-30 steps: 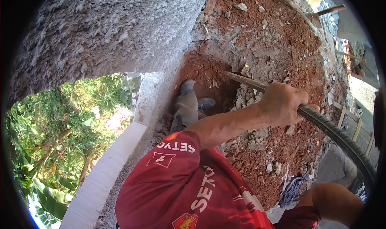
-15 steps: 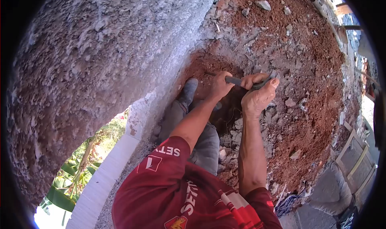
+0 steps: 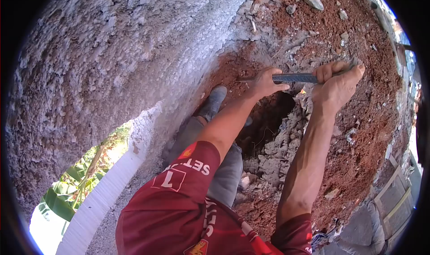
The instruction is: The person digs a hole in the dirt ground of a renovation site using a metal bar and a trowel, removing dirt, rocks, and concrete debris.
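Note:
A grey metal bar (image 3: 295,78) lies nearly level across the view, above a dark hole (image 3: 273,116) dug in the soil. Its thin left end reaches the red earth by the wall. My left hand (image 3: 267,82) is curled loosely around the bar near that end, thumb apart from the fingers. My right hand (image 3: 338,85) grips the bar near its other end, fingers wrapped over it; part of that end sticks out past the hand.
A rough plastered wall (image 3: 116,62) rises along the left. My shoe (image 3: 217,96) stands at its foot, beside the hole. Grey clods (image 3: 277,158), red soil (image 3: 358,156) and stones (image 3: 313,3) surround the hole. A wooden frame (image 3: 396,192) lies at the far right.
My right hand has moved right and slightly up, away from the hole. The bar has shifted right too, and more of it shows between my hands. My left hand's thumb has spread.

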Tool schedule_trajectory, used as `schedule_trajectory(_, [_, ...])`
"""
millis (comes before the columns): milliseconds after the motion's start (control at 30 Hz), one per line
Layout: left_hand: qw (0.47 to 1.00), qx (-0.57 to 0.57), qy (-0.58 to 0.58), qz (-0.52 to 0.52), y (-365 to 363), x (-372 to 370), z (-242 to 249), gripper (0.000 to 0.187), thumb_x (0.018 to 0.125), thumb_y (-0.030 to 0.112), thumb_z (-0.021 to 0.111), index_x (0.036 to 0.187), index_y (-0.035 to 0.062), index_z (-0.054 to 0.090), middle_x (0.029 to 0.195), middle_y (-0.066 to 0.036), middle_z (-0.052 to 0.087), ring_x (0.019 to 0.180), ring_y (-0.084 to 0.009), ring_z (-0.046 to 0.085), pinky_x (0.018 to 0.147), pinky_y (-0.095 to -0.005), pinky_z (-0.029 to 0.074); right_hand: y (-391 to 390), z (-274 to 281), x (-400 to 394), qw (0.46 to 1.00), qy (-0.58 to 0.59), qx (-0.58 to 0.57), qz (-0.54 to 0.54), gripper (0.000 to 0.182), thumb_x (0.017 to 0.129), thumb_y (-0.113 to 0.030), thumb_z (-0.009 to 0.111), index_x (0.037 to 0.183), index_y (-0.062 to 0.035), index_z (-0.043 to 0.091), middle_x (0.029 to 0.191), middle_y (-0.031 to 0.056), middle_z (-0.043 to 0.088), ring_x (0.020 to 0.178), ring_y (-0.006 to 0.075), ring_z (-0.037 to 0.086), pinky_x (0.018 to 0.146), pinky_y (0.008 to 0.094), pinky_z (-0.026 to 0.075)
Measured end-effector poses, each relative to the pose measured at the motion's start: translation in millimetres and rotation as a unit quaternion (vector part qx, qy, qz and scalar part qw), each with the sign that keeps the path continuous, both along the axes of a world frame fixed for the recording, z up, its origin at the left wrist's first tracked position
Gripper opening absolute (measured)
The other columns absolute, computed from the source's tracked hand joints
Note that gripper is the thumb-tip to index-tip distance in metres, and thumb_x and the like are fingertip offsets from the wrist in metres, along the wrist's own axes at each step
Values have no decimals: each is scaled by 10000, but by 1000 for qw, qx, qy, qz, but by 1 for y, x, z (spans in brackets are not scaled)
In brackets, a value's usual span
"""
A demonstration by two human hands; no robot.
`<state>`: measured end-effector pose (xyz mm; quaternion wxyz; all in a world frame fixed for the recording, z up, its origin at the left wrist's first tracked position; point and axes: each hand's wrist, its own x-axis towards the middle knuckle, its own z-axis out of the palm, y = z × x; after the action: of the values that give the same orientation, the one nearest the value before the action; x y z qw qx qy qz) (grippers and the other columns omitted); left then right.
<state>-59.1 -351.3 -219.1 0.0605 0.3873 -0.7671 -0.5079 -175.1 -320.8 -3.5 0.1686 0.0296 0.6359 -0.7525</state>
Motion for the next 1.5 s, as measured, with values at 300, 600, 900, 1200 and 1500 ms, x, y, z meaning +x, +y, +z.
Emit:
schedule_trajectory(300, [979,-58,193,-19,67,22,93,605,799,436,691,430,35,428,402,-124,361,370,-257,409,421,-426,321,90,114,44,986,139,-43,84,512,957,-543,329,655,-142,426,420,-19,320,354,95,340,331,305,348])
schedule_trajectory(600, [944,-48,322,-50,75,-33,198,499,857,318,634,446,108,445,371,-36,394,315,-189,403,383,-373,319,148,229,-24,876,79,-324,348,514,998,-476,196,620,-166,353,474,-31,319,378,58,309,366,232,298])
schedule_trajectory(900, [992,120,-34,8,14,12,-36,522,859,408,625,522,16,553,489,-184,513,445,-335,520,485,-413,429,14,-14,42,998,66,24,8,556,969,-433,318,531,-92,341,419,18,329,386,117,339,386,295,313])
schedule_trajectory(1200, [979,-15,203,-33,62,5,116,566,856,362,643,412,86,427,375,-65,412,311,-189,412,342,-366,302,77,130,15,975,181,4,129,461,972,-453,320,664,-124,421,478,-30,373,394,75,351,387,268,366])
schedule_trajectory(1500, [971,36,176,-161,46,-29,165,458,872,312,615,480,90,533,404,-67,479,317,-180,460,365,-339,367,108,153,-24,941,229,-126,216,497,974,-467,289,610,-134,353,478,-28,324,415,88,305,417,282,314])
